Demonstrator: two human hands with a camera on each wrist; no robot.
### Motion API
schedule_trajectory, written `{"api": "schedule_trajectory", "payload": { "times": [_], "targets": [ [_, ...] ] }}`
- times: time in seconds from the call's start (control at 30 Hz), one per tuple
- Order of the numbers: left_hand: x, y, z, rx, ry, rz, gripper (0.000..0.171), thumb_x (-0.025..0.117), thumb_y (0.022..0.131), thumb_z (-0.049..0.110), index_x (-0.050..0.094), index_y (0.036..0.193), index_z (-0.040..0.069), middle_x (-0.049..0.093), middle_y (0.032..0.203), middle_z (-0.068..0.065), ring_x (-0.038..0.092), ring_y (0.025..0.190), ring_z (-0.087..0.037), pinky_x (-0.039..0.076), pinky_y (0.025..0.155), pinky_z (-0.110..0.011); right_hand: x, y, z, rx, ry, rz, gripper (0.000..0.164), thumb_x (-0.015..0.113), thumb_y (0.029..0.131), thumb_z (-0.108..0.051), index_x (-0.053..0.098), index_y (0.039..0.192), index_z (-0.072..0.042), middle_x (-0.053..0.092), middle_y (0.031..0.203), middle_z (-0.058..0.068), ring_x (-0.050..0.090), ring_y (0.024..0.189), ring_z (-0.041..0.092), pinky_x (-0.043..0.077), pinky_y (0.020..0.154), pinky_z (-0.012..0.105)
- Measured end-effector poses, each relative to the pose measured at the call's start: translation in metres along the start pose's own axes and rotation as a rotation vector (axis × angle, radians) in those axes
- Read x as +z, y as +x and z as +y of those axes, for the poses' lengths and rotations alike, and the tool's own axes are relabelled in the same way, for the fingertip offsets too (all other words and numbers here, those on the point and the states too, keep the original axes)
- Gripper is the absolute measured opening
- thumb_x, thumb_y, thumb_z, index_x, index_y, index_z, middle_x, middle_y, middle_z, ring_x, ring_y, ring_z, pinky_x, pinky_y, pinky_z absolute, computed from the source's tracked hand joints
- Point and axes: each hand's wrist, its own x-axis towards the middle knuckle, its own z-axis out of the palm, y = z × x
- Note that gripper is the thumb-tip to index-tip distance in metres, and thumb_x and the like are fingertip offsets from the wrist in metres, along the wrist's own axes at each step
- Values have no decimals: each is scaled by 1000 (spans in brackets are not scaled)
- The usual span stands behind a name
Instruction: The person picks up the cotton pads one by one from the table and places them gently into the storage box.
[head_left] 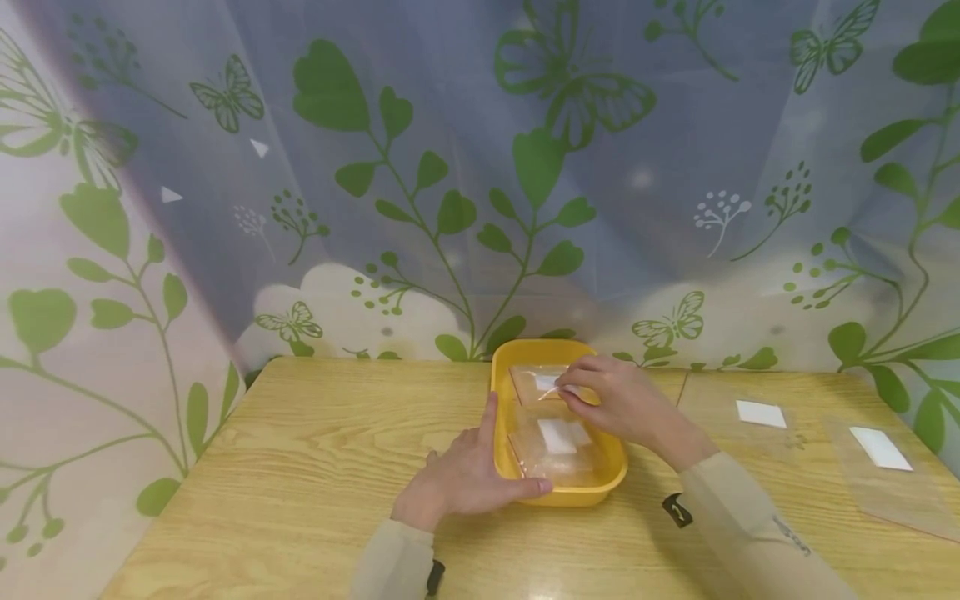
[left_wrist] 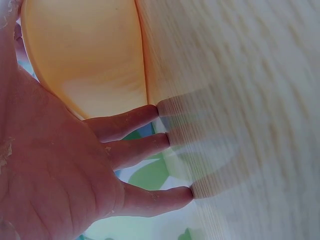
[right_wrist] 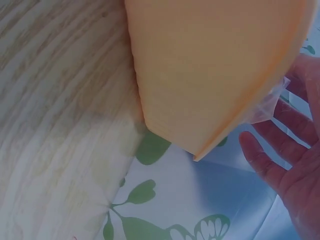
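A yellow plastic tray (head_left: pixel 500 367) stands on the wooden table, with clear zip bags bearing white labels inside it. My right hand (head_left: pixel 626 402) pinches the far clear zip bag (head_left: pixel 527 385) between thumb and fingers; the right wrist view shows a bit of its film (right_wrist: pixel 265 107) by the tray's edge. Nearer me in the tray lies another clear zip bag (head_left: pixel 570 462). At the tray's left near corner is my left hand (head_left: pixel 467 477), thumb over the near rim and index finger along the side. In the left wrist view, its other fingertips (left_wrist: pixel 182 194) touch the table, spread and straight.
Two more clear bags with white labels lie flat on the table to the right, one farther back (head_left: pixel 761 414) and one nearer (head_left: pixel 881 450). A curtain (head_left: pixel 450 167) with leaves and butterflies hangs behind the table (head_left: pixel 315 500).
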Motion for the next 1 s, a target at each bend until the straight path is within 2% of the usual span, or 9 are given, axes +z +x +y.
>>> {"api": "schedule_trajectory", "payload": {
  "times": [0.37,0.57,0.8,1.0],
  "targets": [
    [0,-1,1,5,-4,18,136,64,73,87,-12,165,22,45,158,-21,48,143,-37,38,106,-74,0,-3,-5,77,-17,-79,16,80,89,-20,79,103,-13,74,98,2,70,90,20,61,80,38],
    [0,-1,2,-10,-4,9,135,64,73,87,-12,165,24,43,159,-20,46,145,-38,34,106,-79,0,-8,-5,117,-4,-89,19,78,90,-25,78,105,-13,75,102,2,71,92,21,60,82,39],
    [0,-2,2,-10,-11,10,134,64,73,86,-12,165,25,41,160,-22,44,145,-40,33,107,-79,-3,-18,-3,193,100,-58,41,81,87,-32,74,121,-12,69,122,7,67,111,29,57,94,49],
    [0,-2,2,-19,-5,5,134,63,74,87,-13,165,25,41,160,-21,44,146,-40,30,108,-81,-9,-27,-3,231,103,-77,46,81,86,-35,71,126,-15,65,134,12,62,123,37,52,100,58]
  ]
}}
